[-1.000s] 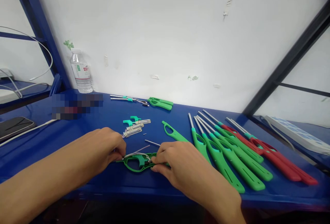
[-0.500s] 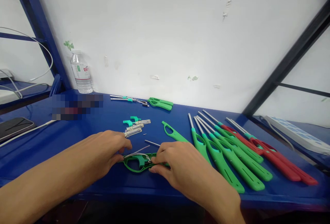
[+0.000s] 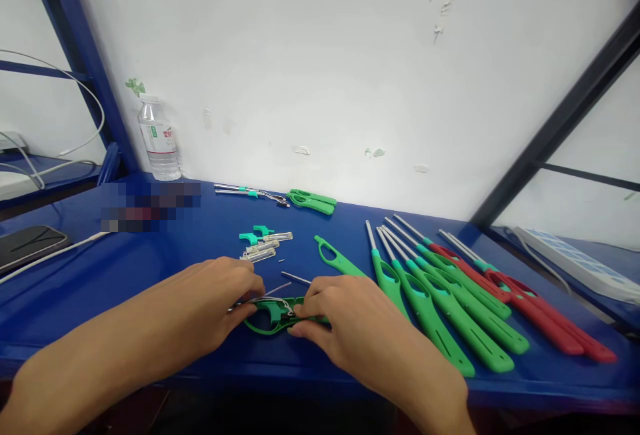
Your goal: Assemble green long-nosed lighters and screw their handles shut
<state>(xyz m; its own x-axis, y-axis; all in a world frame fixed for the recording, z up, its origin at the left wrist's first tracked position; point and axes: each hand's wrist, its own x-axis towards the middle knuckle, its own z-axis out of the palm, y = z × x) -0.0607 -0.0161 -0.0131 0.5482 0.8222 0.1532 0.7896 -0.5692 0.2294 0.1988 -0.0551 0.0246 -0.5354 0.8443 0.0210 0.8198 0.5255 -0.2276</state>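
Observation:
A green lighter casing half [image 3: 265, 331] lies near the front of the blue table, with a teal trigger [image 3: 275, 313] and thin wires [image 3: 286, 303] inside it. At its left end, my left hand [image 3: 235, 288] pinches the casing and the wires; the fingertips are partly hidden. My right hand [image 3: 333, 308] is closed around the handle end and covers most of it. Just behind lies a thin metal tube [image 3: 295, 278], its right end hidden by my right hand. Another green casing half [image 3: 337, 260] rests beyond that hand.
Several assembled green lighters [image 3: 440, 291] and red lighters [image 3: 540, 315] lie to the right. Clear fuel tanks [image 3: 263, 249] and teal triggers [image 3: 249, 238] sit behind my left hand. Farther back are metal nozzles [image 3: 240, 191], green casings [image 3: 313, 201] and a water bottle [image 3: 159, 141]. A phone [image 3: 33, 248] lies left.
My left hand has shifted slightly right along the casing, now covering more of its left end and the wires. My right hand has stayed almost still on the handle.

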